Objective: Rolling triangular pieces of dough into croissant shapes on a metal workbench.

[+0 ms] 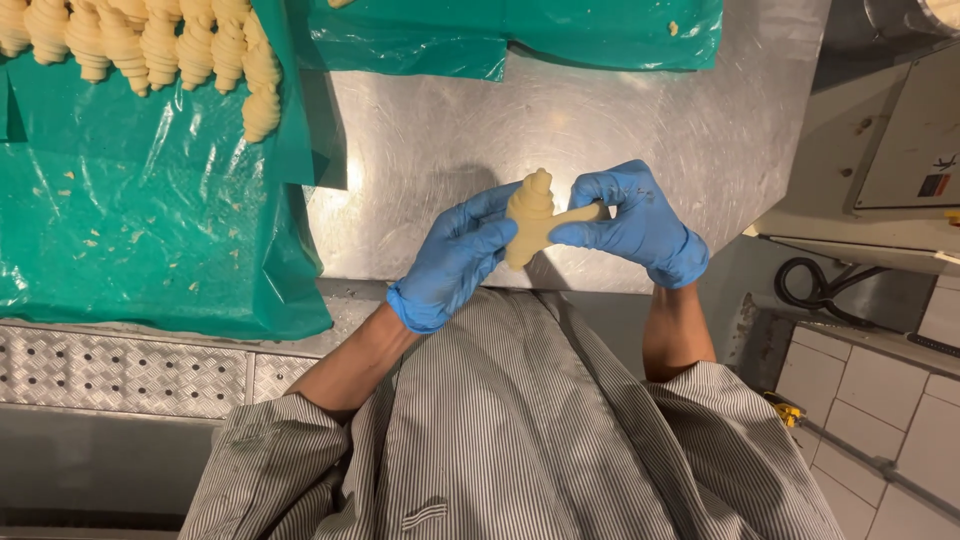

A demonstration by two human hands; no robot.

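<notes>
The piece in hand is a raw rolled croissant (530, 215), pale cream, matte, stepped in ridges that narrow to a blunt tip pointing away from me, held in the air just above the steel table (620, 110) near its front edge. My left hand (455, 255), in a blue glove, is closed around the lower body of the dough; my right hand (630, 220), also gloved blue, pinches a flat tail of dough that sticks out sideways from the roll toward that hand. In my judgement the rolling is nearly complete: the coils are formed, but the tail is not yet wrapped or pressed down, and the piece has not been set with the others. Left of the croissant and farther from me, a row of finished raw croissants (150, 45) lies side by side on a green plastic sheet (150, 210), which is glossy, wrinkled and dotted with small dough crumbs. A second green sheet (520, 35) covers the table's far edge beyond the croissant. The table surface is brushed metal with circular scuff marks and a dull shine. Nearer to me than the croissant hangs my grey-and-white striped coat (520, 420); to its right are white floor tiles (880, 420).
</notes>
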